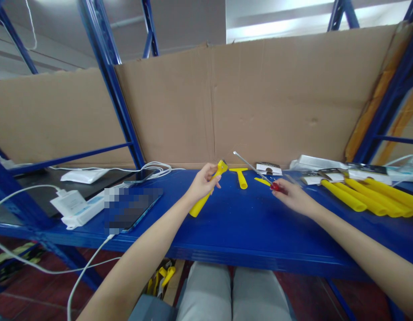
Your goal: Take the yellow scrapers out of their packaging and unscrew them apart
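Note:
My left hand [204, 182] is closed around a yellow scraper-like tool [200, 204], its handle slanting down toward the front edge and its head pointing up. In my right hand [295, 196] is a screwdriver [253, 169] with a red handle; its long metal shaft points up and left, tip apart from the yellow tool. Between the hands, a yellow T-shaped piece [242, 179] lies on the blue shelf [239, 232]. A small flat yellow piece [262, 181] lies partly behind the screwdriver shaft.
At right lie several yellow handles [343, 196] beside black-and-white packets [366, 173]; another packet [269, 168] sits at the back. On the left are a phone [134, 209], a power strip [87, 211] and white cables [156, 169]. A cardboard wall [259, 102] stands behind. Below is a box of yellow parts [168, 276].

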Motion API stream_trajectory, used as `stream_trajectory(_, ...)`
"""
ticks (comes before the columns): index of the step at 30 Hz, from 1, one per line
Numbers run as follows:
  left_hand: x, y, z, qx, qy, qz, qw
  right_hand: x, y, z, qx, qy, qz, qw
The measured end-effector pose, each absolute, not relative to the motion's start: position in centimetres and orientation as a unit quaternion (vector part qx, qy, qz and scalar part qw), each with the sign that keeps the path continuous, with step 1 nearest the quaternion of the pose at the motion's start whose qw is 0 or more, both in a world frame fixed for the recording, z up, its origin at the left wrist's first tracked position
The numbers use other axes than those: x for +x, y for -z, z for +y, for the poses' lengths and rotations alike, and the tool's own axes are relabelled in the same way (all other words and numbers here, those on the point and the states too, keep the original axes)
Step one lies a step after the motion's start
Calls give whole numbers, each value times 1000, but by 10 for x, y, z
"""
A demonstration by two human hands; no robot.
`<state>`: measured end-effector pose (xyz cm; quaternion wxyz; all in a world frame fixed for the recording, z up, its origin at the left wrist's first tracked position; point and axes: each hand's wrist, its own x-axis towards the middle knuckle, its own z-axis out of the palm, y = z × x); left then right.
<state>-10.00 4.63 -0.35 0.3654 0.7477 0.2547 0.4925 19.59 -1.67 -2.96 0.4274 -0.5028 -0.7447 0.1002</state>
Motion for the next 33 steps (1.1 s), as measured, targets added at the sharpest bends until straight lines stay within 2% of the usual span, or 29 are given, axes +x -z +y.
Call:
stream_trajectory(5, -90, 7, 42, 738, -469, 241, 421, 160, 11, -26, -496, -293, -671, 467)
stream_trajectory(11, -78, 12, 31, 757, -451, 253, 399, 107, -6, -21, -430, -444, -592, 518)
stream_trajectory(20, -75, 8, 21, 786, -436, 265, 349, 92, -4, -10, -403, -498, -533, 552)
stream_trajectory(33, -77, 7, 21, 824, -419, 265, 277, 91, -6, -13, -388, -557, -499, 539)
